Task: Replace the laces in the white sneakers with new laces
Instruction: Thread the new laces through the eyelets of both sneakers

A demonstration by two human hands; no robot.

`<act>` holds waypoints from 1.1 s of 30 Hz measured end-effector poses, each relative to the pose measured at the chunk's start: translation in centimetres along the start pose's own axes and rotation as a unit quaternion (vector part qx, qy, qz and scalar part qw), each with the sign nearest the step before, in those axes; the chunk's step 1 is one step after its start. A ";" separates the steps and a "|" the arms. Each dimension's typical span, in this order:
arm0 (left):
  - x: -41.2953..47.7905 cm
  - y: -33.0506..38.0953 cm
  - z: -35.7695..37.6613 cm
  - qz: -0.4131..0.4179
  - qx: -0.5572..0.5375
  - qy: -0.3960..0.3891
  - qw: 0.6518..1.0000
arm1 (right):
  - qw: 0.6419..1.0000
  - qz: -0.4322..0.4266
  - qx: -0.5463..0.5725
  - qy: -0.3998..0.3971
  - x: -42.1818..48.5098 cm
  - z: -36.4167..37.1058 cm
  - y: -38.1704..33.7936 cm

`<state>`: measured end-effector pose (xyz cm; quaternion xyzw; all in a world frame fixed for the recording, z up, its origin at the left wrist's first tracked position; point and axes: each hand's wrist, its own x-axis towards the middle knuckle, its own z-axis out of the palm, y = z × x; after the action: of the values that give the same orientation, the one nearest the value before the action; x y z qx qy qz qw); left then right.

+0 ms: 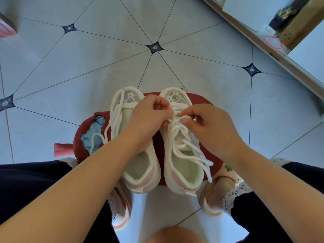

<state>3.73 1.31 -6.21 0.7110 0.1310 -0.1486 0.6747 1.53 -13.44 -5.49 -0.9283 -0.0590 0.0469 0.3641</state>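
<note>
Two white sneakers with pink trim stand side by side on a red stool [206, 104], toes pointing away from me. The right sneaker [182, 172] carries a white lace [184, 146] threaded through its eyelets, with loose ends trailing over its right side. My left hand [147, 118] and my right hand [208, 125] both pinch this lace near the toe-end eyelets. The left sneaker [138, 171] has no lace in its eyelets. A loose white lace [112, 125] lies along its left edge and loops over the stool.
The stool's red cover is torn at the left, showing blue padding [94, 135]. My feet in pink slippers [212, 199] stand on the tiled floor below the stool. A wooden-framed mirror or door [263, 44] runs along the upper right. A pink object [7, 27] lies at the far left.
</note>
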 end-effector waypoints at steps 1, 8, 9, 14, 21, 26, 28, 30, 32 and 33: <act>0.0 -0.1 0.0 0.005 0.010 -0.006 1.000 | 1.000 0.010 0.010 -0.003 0.1 0.0 0.0; 0.0 -0.3 0.3 0.040 0.052 0.019 0.998 | 0.920 0.160 0.351 -0.073 0.2 -0.5 0.4; 0.0 -0.4 0.3 0.045 0.053 0.034 0.997 | 0.920 0.150 0.353 -0.083 0.2 -0.6 0.5; -0.4 -0.6 0.5 0.100 0.139 0.077 0.982 | 0.979 0.067 0.185 -0.059 0.1 -0.8 0.6; -0.3 -0.7 0.4 0.081 0.133 0.080 0.985 | 0.984 0.042 0.165 -0.045 -0.6 -0.7 0.5; -0.1 -0.3 0.2 0.046 0.119 0.042 0.991 | 0.984 0.068 0.160 -0.044 0.0 -1.5 0.9; -0.1 -0.2 0.2 0.048 0.128 0.027 0.990 | 0.991 0.069 0.113 0.012 0.3 -1.5 1.2; -0.2 -0.2 0.3 0.054 0.135 0.022 0.989 | 0.994 0.074 0.078 0.016 0.5 -1.3 1.3; -0.3 -0.3 0.3 0.059 0.135 0.023 0.989 | 0.996 0.068 0.052 -0.009 0.6 -1.0 1.3; -0.3 -0.3 0.4 0.061 0.135 0.027 0.989 | 0.997 0.065 0.046 -0.013 0.7 -1.0 1.3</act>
<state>3.31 0.96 -6.37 0.8059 0.0841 -0.1042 0.5767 2.46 -14.94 -5.72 -0.9118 -0.0013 0.0845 0.4019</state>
